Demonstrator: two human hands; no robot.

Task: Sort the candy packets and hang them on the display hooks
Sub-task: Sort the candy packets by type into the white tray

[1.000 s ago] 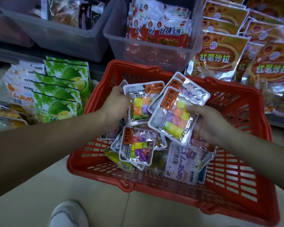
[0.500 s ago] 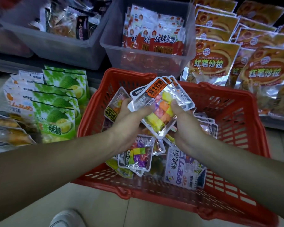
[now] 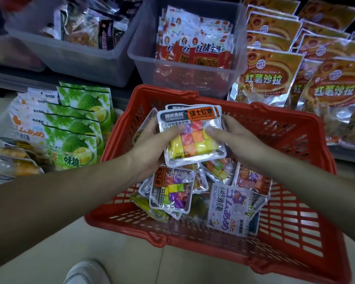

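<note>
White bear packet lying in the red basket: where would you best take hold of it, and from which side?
Probably its near sealed edge, pinched from above on the near side. The white bear packet lies flat in the red basket with that end bare, while its far right corner seems tucked under a purple packet, so drawing it toward you should free it.

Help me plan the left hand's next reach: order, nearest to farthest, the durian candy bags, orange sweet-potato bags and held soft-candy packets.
1. Soft-candy packets: in the left hand's grip, above the red basket.
2. Durian candy bags: just left of the basket.
3. Orange sweet-potato bags: back right, across the basket.
</note>
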